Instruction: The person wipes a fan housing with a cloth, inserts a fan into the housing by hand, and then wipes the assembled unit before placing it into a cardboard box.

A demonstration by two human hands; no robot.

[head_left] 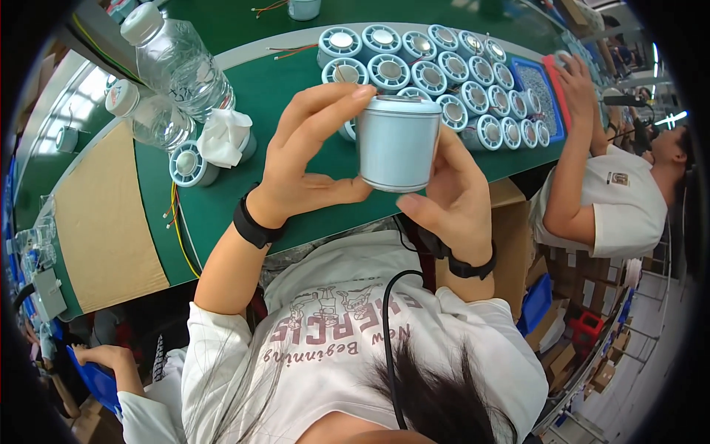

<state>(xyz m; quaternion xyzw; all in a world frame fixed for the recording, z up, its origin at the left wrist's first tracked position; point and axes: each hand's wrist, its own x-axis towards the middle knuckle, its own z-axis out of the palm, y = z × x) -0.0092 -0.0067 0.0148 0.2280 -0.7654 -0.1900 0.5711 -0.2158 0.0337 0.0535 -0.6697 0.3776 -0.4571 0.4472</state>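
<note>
Between both hands I hold up a light-blue cylindrical housing [399, 144], its smooth side facing me. My left hand [314, 152] grips its left side, fingertips at the upper rim and thumb near the lower edge. My right hand [455, 181] closes round the right side, with most of its fingers hidden behind the housing. Just beyond stand several similar light-blue round units [388, 72] with slotted tops and silver centres, grouped on the green table mat [274, 81].
Two clear plastic bottles [181, 63] stand at the left. Near them are another blue unit [191, 164], a crumpled white tissue [224, 138] and a cardboard sheet [107, 222]. At right, a co-worker's hand [577, 85] is by a red tray [556, 89] and a blue tray [538, 92].
</note>
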